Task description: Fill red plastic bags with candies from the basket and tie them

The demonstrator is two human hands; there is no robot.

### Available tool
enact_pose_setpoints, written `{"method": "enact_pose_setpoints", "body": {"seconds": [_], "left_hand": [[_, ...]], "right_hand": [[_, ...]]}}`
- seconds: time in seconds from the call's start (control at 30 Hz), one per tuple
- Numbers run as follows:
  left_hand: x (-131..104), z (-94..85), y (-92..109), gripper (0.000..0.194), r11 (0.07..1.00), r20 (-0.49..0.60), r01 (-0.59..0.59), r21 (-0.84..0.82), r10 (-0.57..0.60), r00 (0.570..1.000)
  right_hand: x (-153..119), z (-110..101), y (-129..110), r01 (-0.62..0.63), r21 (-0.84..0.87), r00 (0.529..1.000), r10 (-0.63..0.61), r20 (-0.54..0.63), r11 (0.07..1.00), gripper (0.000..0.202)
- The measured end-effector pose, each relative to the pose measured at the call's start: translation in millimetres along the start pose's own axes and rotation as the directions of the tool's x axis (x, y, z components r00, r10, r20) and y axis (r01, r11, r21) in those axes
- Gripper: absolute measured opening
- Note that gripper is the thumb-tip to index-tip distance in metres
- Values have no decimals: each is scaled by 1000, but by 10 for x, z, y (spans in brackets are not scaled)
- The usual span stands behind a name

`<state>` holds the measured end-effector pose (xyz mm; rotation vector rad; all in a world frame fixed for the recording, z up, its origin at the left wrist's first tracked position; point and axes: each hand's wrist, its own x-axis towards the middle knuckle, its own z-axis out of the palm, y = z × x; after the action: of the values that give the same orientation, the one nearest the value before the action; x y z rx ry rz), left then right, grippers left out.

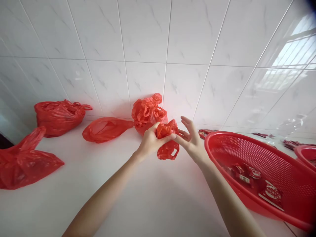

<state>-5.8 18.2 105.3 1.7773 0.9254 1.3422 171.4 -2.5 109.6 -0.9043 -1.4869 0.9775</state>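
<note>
Bunched up in my left hand (150, 141) is a crumpled red plastic bag (169, 151), with the fingers and thumb wrapped round it. One of its handle loops hangs down below. My right hand (191, 140) is at the right side of this bag, its fingers spread apart and its thumb reaching to the bag's edge. Just behind my left hand, a heap of red plastic bags (148, 112) stands against the wall. Another red bag (107, 130) lies on the white surface (148, 204), left of the heap.
A full red bag (60, 117) and a knotted red bag (27, 166) sit at left. On the right a red perforated basket (227, 141) holds several red packets (271, 194). Behind it are a clear plastic bottle (291, 126) and more packets. The tiled wall (145, 33) bounds the back.
</note>
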Motion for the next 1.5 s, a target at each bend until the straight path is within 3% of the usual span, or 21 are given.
{"method": "enact_pose_setpoints", "body": {"seconds": [0.13, 0.2, 0.27, 0.33, 0.4, 0.5, 0.57, 0.63, 0.7, 0.8, 0.83, 0.9, 1.0, 1.07, 1.13, 1.2, 1.23, 1.3, 1.37, 1.43, 1.5], "left_hand": [[25, -34, 19, 37, 978, 103, 36, -204, -15, 995], [46, -68, 27, 28, 959, 59, 69, -275, -55, 997], [74, -124, 26, 26, 956, -52, 91, -281, -110, 993], [109, -219, 26, 28, 964, -111, 107, -245, -138, 984], [141, -357, 39, 33, 965, -96, 111, -238, -137, 986], [178, -589, 77, 35, 951, -116, 61, -303, -101, 988], [196, -701, 93, 34, 950, -180, 11, -312, -71, 981], [206, -733, 95, 31, 957, -204, -11, -291, -51, 978], [198, -679, 95, 26, 965, -172, -15, -264, -32, 984], [143, -499, 128, 18, 970, -44, 6, -245, -17, 999], [117, -433, 151, 16, 967, 13, 29, -252, -27, 1000], [64, -322, 204, 14, 957, 132, 93, -273, -58, 990], [24, -262, 234, 13, 962, 192, 97, -255, -48, 980], [41, -320, 180, 13, 986, 85, 14, -164, 0, 996], [70, -452, 81, 13, 999, -75, -33, 9, 34, 997], [66, -617, 2, 22, 973, -164, 18, 231, 21, 986], [39, -689, -4, 30, 942, -160, 48, 333, 6, 987], [-64, -771, 87, 54, 886, -28, 18, 464, -6, 1000], [-212, -731, 312, 69, 872, 209, -156, 463, 64, 976], [-374, -566, 583, 58, 843, 403, -343, 414, 168, 900], [-528, -321, 759, 33, 809, 544, -455, 371, 208, 813]], "right_hand": [[-25, 98, -52, 37, -30, 988, -32, 149, 999, 59], [-18, 104, -46, 8, -62, 988, 2, 154, 998, 47], [-5, 69, -21, -55, -131, 988, 73, 137, 990, 42], [14, -16, 19, -91, -189, 993, 103, 54, 978, 36], [36, -152, 62, -89, -212, 993, 70, -97, 973, 29], [37, -420, 110, -129, -321, 952, 26, -306, 938, 20], [-16, -576, 111, -189, -466, 929, 3, -371, 864, 14], [-125, -644, 70, -215, -620, 933, -29, -360, 755, 12], [-276, -592, -19, -133, -732, 940, -151, -307, 668, 18], [-479, -336, -192, 183, -774, 869, -467, -160, 607, 18], [-514, -238, -238, 289, -747, 866, -496, -64, 600, 18], [-515, -80, -279, 382, -679, 907, -394, 148, 626, 22], [-418, -18, -189, 285, -724, 952, -97, 291, 628, 26], [-384, -88, -54, 234, -806, 932, 110, 345, 544, 24], [-429, -196, 99, 237, -844, 874, 274, 401, 481, 24], [-537, -289, 223, 228, -857, 835, 360, 416, 462, 30], [-597, -318, 262, 223, -857, 825, 378, 420, 464, 32], [-692, -327, 291, 242, -854, 811, 387, 438, 460, 35], [-723, -283, 273, 276, -842, 796, 381, 470, 463, 38], [-704, -216, 238, 299, -834, 778, 387, 494, 464, 42], [-678, -157, 198, 300, -827, 765, 399, 506, 475, 42]]}}
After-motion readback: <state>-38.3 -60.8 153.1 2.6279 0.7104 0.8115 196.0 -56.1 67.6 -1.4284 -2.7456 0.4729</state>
